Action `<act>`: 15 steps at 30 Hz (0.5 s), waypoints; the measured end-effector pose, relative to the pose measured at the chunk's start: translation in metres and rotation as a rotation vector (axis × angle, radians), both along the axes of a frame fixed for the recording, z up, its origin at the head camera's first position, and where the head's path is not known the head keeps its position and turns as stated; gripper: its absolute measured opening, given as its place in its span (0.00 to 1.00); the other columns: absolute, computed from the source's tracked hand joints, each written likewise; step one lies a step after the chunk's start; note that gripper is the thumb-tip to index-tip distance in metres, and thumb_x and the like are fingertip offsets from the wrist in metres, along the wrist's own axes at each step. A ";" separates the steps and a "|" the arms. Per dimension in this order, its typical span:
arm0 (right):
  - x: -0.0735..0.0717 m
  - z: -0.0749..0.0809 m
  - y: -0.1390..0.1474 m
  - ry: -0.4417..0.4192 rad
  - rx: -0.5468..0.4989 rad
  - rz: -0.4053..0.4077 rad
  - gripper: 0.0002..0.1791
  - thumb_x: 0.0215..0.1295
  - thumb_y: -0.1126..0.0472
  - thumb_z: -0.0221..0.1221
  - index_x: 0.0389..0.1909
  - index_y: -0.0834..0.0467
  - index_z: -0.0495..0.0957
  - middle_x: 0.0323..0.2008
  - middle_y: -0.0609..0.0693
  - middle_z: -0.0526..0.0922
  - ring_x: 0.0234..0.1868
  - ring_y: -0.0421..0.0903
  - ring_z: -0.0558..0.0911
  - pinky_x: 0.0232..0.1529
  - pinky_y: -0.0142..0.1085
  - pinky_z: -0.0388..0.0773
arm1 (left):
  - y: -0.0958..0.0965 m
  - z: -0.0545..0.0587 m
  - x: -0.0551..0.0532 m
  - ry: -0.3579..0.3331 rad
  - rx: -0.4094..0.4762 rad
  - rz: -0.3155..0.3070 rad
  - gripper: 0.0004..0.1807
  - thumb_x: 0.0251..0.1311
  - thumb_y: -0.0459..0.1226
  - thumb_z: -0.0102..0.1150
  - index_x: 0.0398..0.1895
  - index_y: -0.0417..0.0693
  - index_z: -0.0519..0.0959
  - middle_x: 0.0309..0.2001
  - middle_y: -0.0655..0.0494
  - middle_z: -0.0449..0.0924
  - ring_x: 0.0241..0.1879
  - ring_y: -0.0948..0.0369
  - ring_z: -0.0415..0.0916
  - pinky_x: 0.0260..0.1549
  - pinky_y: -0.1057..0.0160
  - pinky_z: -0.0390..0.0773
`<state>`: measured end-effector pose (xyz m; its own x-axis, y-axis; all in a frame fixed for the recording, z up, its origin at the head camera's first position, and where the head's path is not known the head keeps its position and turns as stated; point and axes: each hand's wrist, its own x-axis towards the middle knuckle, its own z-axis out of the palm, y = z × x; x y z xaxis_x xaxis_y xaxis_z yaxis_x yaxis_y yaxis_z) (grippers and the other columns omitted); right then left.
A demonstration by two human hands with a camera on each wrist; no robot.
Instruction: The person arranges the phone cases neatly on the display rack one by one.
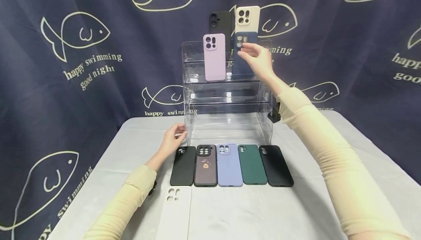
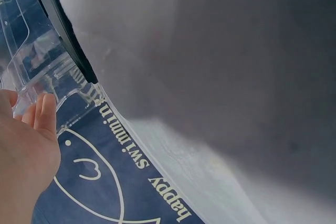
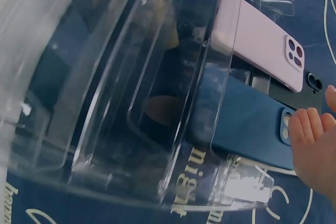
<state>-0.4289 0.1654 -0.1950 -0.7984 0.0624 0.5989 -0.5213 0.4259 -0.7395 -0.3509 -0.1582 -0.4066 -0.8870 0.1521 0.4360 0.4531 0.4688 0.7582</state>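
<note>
My right hand (image 1: 260,59) is at the upper right of a clear tiered display rack (image 1: 227,127), its fingertips by the camera cutout of a dark blue phone case (image 1: 242,66). In the right wrist view its fingers (image 3: 308,124) look fairly straight, the thumb apart from them. The blue case leans upright in front of a taller white case (image 1: 250,17). Beside them stands a lilac case (image 1: 215,62) with a black case (image 1: 223,22) behind it. Low on the rack's left side, my left hand (image 1: 171,137) holds the edge between thumb and fingers.
A row before the rack holds a black case (image 1: 182,167), a dark brown patterned case (image 1: 206,170), a periwinkle case (image 1: 230,168), a green case (image 1: 253,167) and another black case (image 1: 277,167). A white case (image 1: 175,214) lies nearer. Dark blue fish-print cloth (image 1: 108,97) hangs behind.
</note>
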 end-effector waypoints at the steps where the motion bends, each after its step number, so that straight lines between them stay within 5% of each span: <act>1: 0.003 -0.002 0.003 -0.002 0.014 -0.001 0.24 0.59 0.52 0.63 0.55 0.58 0.76 0.50 0.55 0.82 0.50 0.44 0.82 0.54 0.31 0.78 | 0.000 0.000 0.000 -0.002 0.000 0.004 0.16 0.60 0.29 0.57 0.50 0.31 0.73 0.43 0.36 0.79 0.46 0.45 0.79 0.47 0.56 0.83; 15: 0.041 -0.033 0.044 -0.037 0.110 0.016 0.27 0.59 0.49 0.63 0.57 0.57 0.75 0.52 0.56 0.81 0.51 0.45 0.81 0.50 0.29 0.79 | 0.001 -0.003 0.000 0.019 -0.004 0.006 0.16 0.60 0.29 0.58 0.50 0.31 0.72 0.45 0.35 0.78 0.46 0.43 0.79 0.47 0.54 0.82</act>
